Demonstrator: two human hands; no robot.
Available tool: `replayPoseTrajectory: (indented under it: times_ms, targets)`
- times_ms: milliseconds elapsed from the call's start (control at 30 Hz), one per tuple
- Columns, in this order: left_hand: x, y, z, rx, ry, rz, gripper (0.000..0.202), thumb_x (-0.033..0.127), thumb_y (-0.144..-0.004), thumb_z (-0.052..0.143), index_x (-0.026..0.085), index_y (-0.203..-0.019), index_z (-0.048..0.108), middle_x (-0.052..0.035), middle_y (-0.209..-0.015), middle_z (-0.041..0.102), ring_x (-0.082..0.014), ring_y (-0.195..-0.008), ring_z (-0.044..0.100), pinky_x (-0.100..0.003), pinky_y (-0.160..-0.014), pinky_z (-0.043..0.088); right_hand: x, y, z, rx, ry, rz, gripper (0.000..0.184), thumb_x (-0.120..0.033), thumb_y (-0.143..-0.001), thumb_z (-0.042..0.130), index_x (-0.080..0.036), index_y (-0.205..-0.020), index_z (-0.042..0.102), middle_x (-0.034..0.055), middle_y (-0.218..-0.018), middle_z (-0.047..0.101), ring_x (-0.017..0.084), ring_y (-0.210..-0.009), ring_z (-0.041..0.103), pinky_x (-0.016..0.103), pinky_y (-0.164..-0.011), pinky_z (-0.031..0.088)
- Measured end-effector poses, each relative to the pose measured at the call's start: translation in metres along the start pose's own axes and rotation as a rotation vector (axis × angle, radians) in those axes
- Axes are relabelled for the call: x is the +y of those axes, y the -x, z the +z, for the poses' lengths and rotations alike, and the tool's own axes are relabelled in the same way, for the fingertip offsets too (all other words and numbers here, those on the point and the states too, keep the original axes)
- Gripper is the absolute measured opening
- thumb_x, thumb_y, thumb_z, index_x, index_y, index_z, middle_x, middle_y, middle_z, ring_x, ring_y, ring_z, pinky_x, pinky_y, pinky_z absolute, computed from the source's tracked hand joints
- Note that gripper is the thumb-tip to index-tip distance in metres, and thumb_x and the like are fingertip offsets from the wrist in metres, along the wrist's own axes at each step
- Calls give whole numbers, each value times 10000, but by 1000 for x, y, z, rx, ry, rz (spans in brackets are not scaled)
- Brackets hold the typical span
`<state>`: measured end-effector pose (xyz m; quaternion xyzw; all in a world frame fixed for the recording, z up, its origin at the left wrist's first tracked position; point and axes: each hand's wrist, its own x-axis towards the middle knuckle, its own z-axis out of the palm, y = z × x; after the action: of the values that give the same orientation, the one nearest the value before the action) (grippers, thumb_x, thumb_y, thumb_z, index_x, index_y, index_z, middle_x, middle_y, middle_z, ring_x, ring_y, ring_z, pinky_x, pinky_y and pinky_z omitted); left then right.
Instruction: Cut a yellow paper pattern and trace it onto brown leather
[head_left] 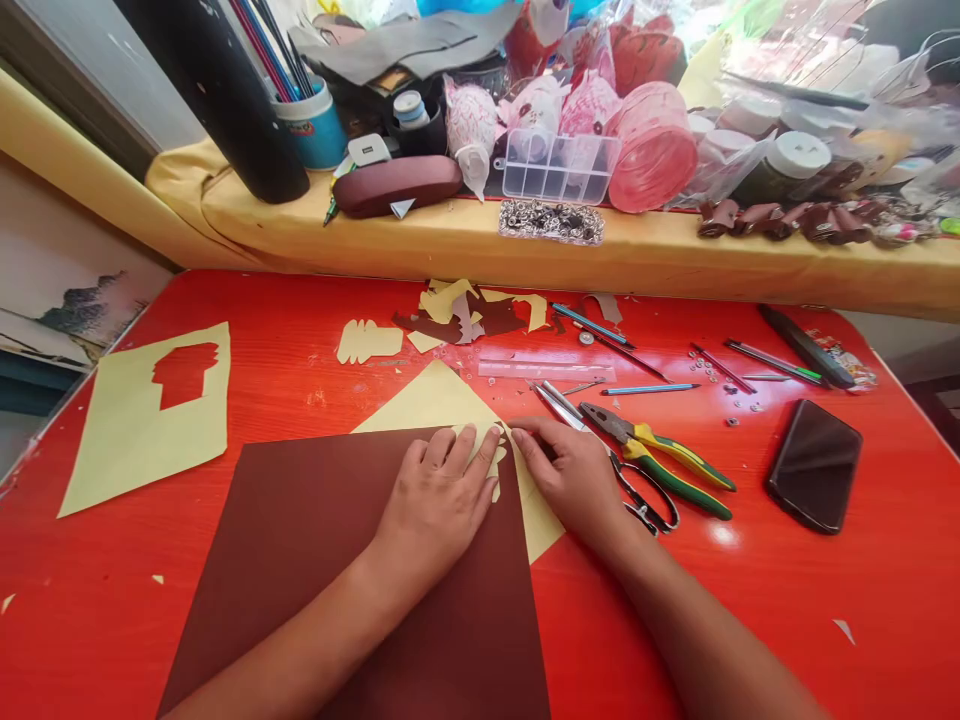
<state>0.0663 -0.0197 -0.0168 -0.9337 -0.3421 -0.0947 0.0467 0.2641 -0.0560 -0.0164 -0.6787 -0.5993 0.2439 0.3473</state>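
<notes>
My left hand (pixel 435 490) lies flat on a dark brown card sheet (pixel 360 570), its fingertips reaching a pale yellow paper sheet (pixel 442 400) that sticks out from under the brown one. A small cut yellow edge shows beside those fingertips. My right hand (pixel 562 475) rests its fingertips on the yellow paper, close to the brown sheet's right edge. Just right of that hand lie combination pliers (pixel 652 460) with yellow-green handles and black-handled scissors (pixel 637 500), neither held. Part of the yellow paper is hidden beneath the brown sheet and my hands.
The red table (pixel 750 580) holds a yellow stencil sheet (pixel 142 420) with a shape cut out, paper scraps, pencils, a ruler and a black phone (pixel 814 465). Behind it, a yellow cloth-covered ledge (pixel 480 235) carries a parts box, bags and jars.
</notes>
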Motion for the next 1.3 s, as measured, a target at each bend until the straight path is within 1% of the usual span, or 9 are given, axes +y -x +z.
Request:
replayPoseTrajectory:
  times_ms: [100, 200, 367, 667, 833, 1033, 1167, 1300]
  targets:
    - [0, -1, 0, 11, 6, 4, 444, 313, -1075, 551, 192, -1492, 642, -118, -1355, 723, -289, -1127, 615, -420, -865, 457, 1, 1, 2, -36, 135, -90, 253, -249, -1043, 597, -262, -1140, 830, 32, -1049, 894, 263, -913, 847, 308, -749, 570]
    - [0, -1, 1, 21, 12, 0, 434, 308, -1072, 552, 193, -1479, 653, -119, -1360, 724, -284, -1125, 617, -420, -866, 460, 3, 1, 3, -42, 166, -122, 266, -243, -1048, 582, -258, -1147, 828, 30, -1042, 897, 254, -892, 855, 299, -724, 571]
    - [1, 1, 2, 0, 10, -1, 443, 307, -1074, 536, 191, -1488, 645, -122, -1394, 713, -295, -1163, 613, -435, -874, 472, 3, 0, 3, -67, 174, -113, 283, -249, -1052, 569, -275, -1165, 827, 32, -1047, 899, 249, -887, 857, 292, -720, 587]
    - [2, 0, 1, 11, -6, 1, 428, 291, -1084, 511, 188, -1471, 662, -113, -1405, 722, -294, -1170, 630, -428, -869, 467, 3, 1, 3, -65, 198, -143, 281, -226, -1040, 570, -270, -1139, 830, 23, -1017, 899, 260, -847, 861, 310, -693, 583]
    - [3, 1, 1, 35, -4, 3, 438, 290, -1077, 533, 164, -1479, 654, -123, -1401, 722, -297, -1165, 640, -434, -866, 471, 4, 0, 3, -64, 209, -159, 276, -228, -1044, 563, -261, -1125, 825, 16, -1007, 899, 258, -833, 862, 311, -681, 570]
    - [3, 2, -1, 41, -24, 22, 412, 275, -1079, 530, 158, -1444, 682, -111, -1413, 724, -297, -1189, 654, -439, -882, 488, 4, 0, 3, -68, 217, -165, 274, -235, -1053, 551, -257, -1113, 817, 28, -998, 900, 253, -819, 862, 304, -676, 577]
    - [3, 2, -2, 78, -19, 35, 361, 259, -1065, 565, 177, -1378, 726, -113, -1380, 741, -299, -1147, 675, -438, -878, 500, 4, 1, 3, -63, 215, -169, 280, -240, -1058, 540, -259, -1101, 817, 33, -989, 900, 253, -816, 861, 303, -683, 588]
    - [3, 3, -2, 85, -12, 37, 371, 236, -1047, 587, 163, -1390, 709, -140, -1366, 740, -298, -1121, 687, -440, -882, 515, 4, 1, 3, -65, 231, -171, 288, -251, -1062, 534, -261, -1106, 818, 41, -982, 901, 254, -800, 861, 304, -667, 592]
